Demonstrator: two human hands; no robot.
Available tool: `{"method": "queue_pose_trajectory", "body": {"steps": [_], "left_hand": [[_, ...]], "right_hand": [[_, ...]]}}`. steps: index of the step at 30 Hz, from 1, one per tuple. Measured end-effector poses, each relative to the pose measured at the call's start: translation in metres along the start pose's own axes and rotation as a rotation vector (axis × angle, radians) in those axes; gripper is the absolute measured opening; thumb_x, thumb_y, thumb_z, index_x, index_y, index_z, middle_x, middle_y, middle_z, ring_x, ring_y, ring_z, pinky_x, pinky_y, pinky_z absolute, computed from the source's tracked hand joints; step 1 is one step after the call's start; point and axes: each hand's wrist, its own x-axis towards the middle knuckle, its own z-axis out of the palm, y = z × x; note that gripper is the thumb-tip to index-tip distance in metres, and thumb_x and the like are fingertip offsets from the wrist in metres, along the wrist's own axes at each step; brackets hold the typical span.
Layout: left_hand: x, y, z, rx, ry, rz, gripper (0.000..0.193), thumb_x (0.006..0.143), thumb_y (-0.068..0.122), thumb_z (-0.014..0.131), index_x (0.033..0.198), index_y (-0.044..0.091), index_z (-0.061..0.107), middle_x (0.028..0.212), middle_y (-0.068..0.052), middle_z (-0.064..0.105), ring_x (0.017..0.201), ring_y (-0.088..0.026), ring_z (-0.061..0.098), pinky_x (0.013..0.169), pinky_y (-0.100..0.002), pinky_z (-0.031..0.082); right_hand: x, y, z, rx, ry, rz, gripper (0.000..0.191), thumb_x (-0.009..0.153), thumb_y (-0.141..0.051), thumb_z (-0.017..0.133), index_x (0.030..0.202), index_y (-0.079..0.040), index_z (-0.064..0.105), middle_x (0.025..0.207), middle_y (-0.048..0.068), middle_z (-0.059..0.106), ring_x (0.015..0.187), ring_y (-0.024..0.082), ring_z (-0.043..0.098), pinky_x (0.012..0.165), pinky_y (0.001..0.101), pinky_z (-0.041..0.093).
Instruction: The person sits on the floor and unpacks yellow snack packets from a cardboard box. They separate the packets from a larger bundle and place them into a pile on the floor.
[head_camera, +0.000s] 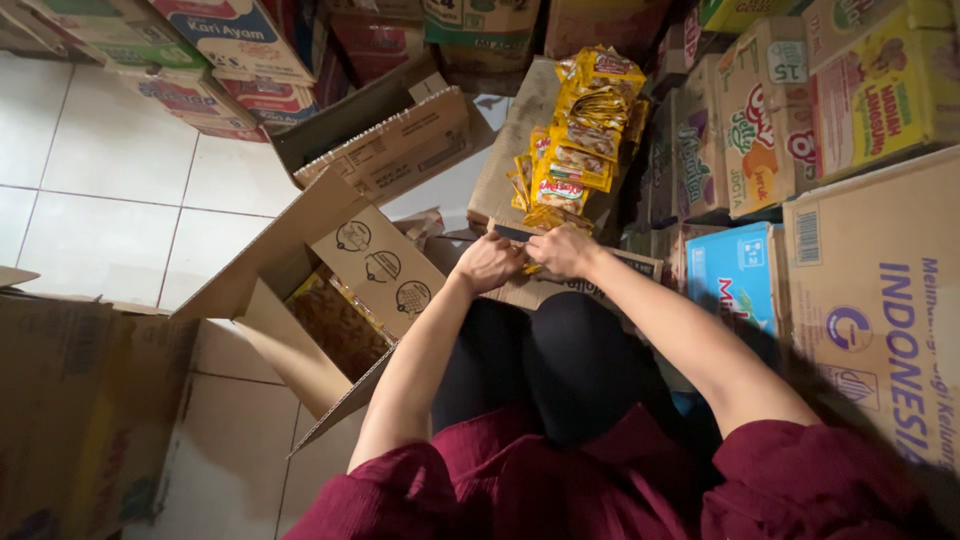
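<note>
Fingers of both hands clamped on yellow packets (538, 262), open carton (330, 300) holding packets beside left hand (487, 262), right hand (563, 250)

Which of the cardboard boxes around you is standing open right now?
The brown box on the floor beside your left hand: its flaps are folded out and packets show inside. The stacked cartons around it appear shut.

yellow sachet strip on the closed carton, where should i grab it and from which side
Probably at its near end, where both hands already meet: the left hand and right hand sit at the bottom of the yellow sachet strip. It lies long and floppy along the closed carton, away from the person, so come from the near side and pinch the flat edge between sachets.
</note>
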Motion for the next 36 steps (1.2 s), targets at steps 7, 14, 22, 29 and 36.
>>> {"method": "queue_pose_trajectory", "body": {"steps": [7,14,22,29,36], "left_hand": [[0.001,-0.003,-0.008,-0.057,-0.114,-0.069,0.026,0.093,0.037,0.065,0.094,0.012,0.067,0.093,-0.002,0.073,0.094,-0.023,0.071,0.086,-0.039,0.054],[0.014,0.015,-0.015,-0.084,-0.062,-0.388,0.043,0.068,0.043,0.074,0.1,0.014,0.071,0.09,-0.006,0.076,0.097,-0.035,0.072,0.066,-0.044,0.059],[0.037,0.015,0.006,-0.087,-0.033,-0.698,0.009,0.081,0.016,0.068,0.082,0.013,0.077,0.087,-0.009,0.076,0.087,-0.029,0.075,0.068,-0.041,0.062],[0.07,0.027,-0.006,-0.272,-0.162,-1.127,0.02,0.09,0.022,0.065,0.094,0.008,0.079,0.1,-0.014,0.076,0.094,-0.032,0.075,0.076,-0.041,0.062],[0.051,0.02,-0.009,-0.176,-0.082,-0.856,0.016,0.086,0.017,0.065,0.089,0.009,0.079,0.092,-0.014,0.077,0.093,-0.032,0.075,0.073,-0.042,0.062]], "right_hand": [[0.002,0.003,0.011,0.176,-0.124,0.09,0.014,0.105,-0.008,0.051,0.099,-0.002,0.062,0.097,0.012,0.073,0.079,0.024,0.075,0.068,0.0346,0.063],[-0.014,-0.022,0.0,0.237,0.217,0.406,0.038,0.079,0.005,0.06,0.116,-0.003,0.062,0.101,0.024,0.073,0.091,0.043,0.073,0.077,0.0518,0.059],[0.002,-0.017,0.001,0.227,0.117,0.619,0.022,0.08,-0.002,0.062,0.102,-0.005,0.064,0.082,0.024,0.072,0.08,0.043,0.072,0.069,0.0531,0.058],[0.005,-0.019,0.008,0.283,0.154,0.744,0.01,0.097,-0.007,0.057,0.093,-0.002,0.065,0.085,0.023,0.071,0.079,0.039,0.073,0.067,0.0489,0.059],[0.001,-0.012,-0.014,0.348,0.09,0.603,0.023,0.08,-0.014,0.071,0.101,-0.006,0.067,0.088,0.024,0.071,0.082,0.043,0.071,0.072,0.0518,0.057]]}}
